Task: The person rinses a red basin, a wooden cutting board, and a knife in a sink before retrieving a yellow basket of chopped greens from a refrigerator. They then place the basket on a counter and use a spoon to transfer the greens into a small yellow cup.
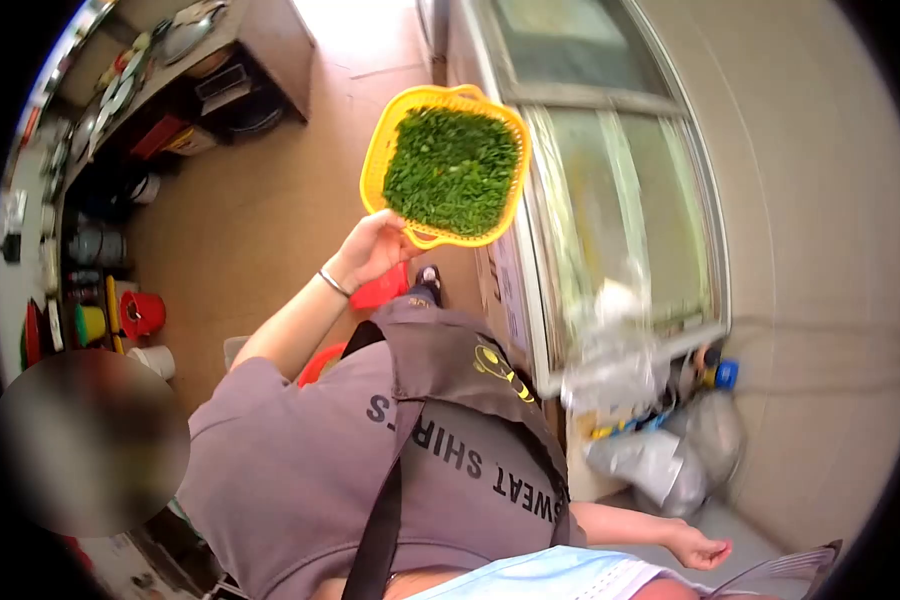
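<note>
My left hand grips the near rim of a yellow plastic basket held out in front of me. Chopped green leaves, finely cut, fill much of it; their exact kind is hard to tell. A metal bangle circles my left wrist. Out to my right side, my right hand has its fingers curled in, and nothing shows in them. Close to that hand are grey plastic bags.
A glass-doored cabinet stands close on the right. On the left runs a counter with dishes and pans. A red bucket and a red container stand on the brown floor.
</note>
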Action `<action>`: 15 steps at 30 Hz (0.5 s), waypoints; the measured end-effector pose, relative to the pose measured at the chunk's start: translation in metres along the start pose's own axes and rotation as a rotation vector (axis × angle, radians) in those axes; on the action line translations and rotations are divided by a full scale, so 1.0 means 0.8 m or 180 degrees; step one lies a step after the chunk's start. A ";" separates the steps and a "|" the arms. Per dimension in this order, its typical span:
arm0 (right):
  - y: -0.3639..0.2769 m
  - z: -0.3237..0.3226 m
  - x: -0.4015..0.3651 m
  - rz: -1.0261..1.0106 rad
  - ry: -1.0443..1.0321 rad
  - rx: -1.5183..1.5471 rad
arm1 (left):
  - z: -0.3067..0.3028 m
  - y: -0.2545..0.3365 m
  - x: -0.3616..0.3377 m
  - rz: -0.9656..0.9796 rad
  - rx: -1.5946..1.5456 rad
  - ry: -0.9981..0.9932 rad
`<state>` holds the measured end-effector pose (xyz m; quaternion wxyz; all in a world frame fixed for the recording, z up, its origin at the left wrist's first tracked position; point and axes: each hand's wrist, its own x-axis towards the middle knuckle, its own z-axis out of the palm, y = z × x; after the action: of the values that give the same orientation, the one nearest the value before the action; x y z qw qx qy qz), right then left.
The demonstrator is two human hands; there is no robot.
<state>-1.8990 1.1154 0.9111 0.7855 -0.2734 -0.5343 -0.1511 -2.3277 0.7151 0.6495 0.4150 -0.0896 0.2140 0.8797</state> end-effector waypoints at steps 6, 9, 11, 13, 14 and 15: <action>0.047 0.215 -0.030 0.1661 -0.0966 0.1368 | 0.047 -0.085 0.023 0.1025 -0.0075 0.0508; 0.058 0.320 -0.065 0.2201 -0.1944 0.1890 | 0.068 -0.147 0.023 0.1705 -0.0292 0.0511; 0.004 0.416 -0.126 0.2290 -0.2264 0.2219 | 0.070 -0.125 0.044 0.1673 -0.0526 0.0986; -0.024 0.486 -0.186 0.2589 -0.3143 0.2421 | 0.061 -0.149 0.063 0.1926 -0.0543 0.1215; -0.035 0.511 -0.218 0.2637 -0.3444 0.2696 | 0.065 -0.164 0.069 0.2172 -0.0588 0.1247; -0.054 0.541 -0.254 0.2683 -0.3727 0.3004 | 0.046 -0.175 0.082 0.2290 -0.0655 0.1385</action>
<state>-2.3268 1.3254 0.8565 0.4055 -0.1278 -0.7141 0.5562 -2.2613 0.8558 0.6184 0.0160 -0.2336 0.2253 0.9457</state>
